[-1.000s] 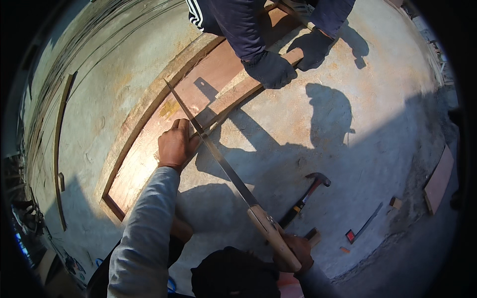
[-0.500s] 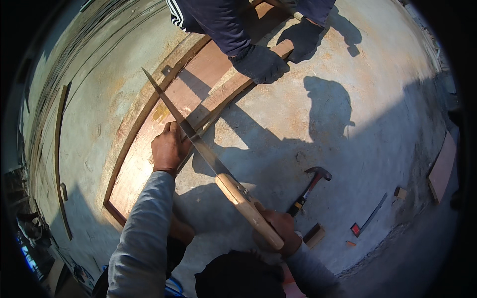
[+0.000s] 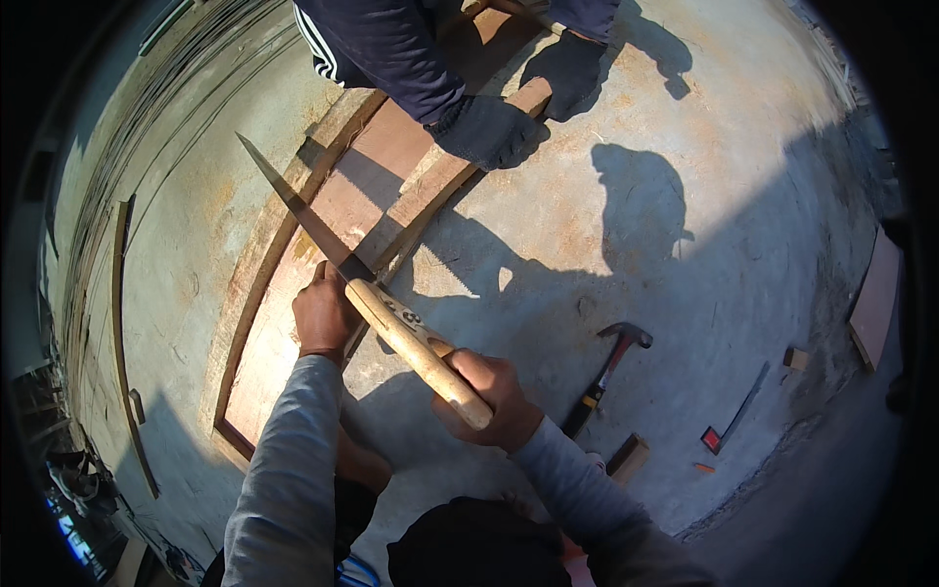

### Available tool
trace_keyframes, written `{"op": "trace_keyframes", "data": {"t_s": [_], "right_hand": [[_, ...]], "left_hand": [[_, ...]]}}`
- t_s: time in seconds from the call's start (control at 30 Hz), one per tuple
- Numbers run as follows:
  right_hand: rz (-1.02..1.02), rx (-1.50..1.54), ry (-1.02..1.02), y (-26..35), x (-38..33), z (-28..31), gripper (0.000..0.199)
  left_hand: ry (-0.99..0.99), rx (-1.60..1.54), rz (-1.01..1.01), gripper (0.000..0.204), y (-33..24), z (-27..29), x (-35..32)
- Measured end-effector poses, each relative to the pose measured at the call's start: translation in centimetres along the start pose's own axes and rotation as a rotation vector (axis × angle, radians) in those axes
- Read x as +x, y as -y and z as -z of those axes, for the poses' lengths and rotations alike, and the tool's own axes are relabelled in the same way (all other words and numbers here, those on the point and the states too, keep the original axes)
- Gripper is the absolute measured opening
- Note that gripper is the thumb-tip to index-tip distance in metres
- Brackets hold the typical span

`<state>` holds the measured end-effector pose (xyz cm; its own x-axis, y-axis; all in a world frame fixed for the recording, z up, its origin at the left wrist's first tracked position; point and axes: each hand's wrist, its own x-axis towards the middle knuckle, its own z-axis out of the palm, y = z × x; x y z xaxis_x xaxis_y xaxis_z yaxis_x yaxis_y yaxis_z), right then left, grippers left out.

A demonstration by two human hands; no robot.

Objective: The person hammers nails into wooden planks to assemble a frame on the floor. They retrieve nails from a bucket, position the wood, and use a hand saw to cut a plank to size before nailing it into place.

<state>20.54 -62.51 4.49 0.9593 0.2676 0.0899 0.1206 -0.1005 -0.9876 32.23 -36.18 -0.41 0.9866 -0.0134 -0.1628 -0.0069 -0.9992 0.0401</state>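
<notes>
The saw (image 3: 391, 328) lies slantwise across the wooden frame (image 3: 252, 264), its blade over the frame's right rail (image 3: 430, 201) and its tip reaching past the frame's left side. To the right of the frame, the right hand (image 3: 494, 401) has its fingers wrapped around the saw's handle. The left hand (image 3: 326, 313) is on the frame's right side, just beside the blade, fingers bent; how firmly they grip cannot be told (the undersides are hidden).

The frame's long sides stand along its panel. Sawing looks under way, judging by the blade's place, but no piece is seen parted from the rail; the depth of any cut is hidden, so how much remains is unclear. Toward the frame's far end, a co-worker's gloved hands (image 3: 489, 130) hold the same rail; a hammer (image 3: 608, 367) lies well right of the frame.
</notes>
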Motion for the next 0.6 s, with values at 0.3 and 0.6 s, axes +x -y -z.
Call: {"op": "trace_keyframes", "data": {"t_s": [0.3,0.6], "right_hand": [[-0.065,-0.182,0.136,4.2,-6.1,4.7,0.022],[-0.125,-0.087,0.111,2.5,-8.0,4.1,0.023]], "left_hand": [[-0.095,-0.051,-0.003,0.038,-0.2,-0.3,-0.3],[-0.108,-0.064,-0.03,0.044,0.2,-0.4,-0.2]]}}
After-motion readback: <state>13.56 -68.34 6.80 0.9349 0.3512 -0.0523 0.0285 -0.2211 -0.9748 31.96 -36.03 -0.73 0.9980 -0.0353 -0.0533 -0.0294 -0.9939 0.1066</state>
